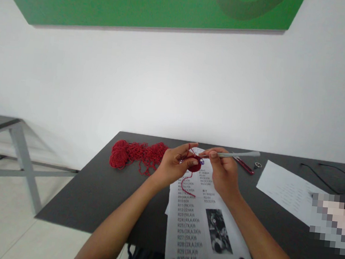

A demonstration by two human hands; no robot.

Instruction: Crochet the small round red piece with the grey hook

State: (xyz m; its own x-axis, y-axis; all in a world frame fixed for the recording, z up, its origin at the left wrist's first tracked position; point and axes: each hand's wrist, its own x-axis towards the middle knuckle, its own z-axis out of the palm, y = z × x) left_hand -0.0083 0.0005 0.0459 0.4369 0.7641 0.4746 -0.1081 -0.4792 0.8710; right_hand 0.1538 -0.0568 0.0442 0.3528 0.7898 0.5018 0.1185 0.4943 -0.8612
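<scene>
My left hand pinches a small round dark red crochet piece, with red yarn looped over its index finger and a strand hanging down toward the paper. My right hand grips a grey-handled crochet hook whose tip meets the red piece. Both hands hover above a printed pattern sheet lying on the black table. A loose pile of red yarn lies on the table to the left of my left hand.
A small red tool and a metal ring lie behind my right hand. Another white sheet lies at the right, with black cables beyond it. A second table stands at the far left. A white wall is behind.
</scene>
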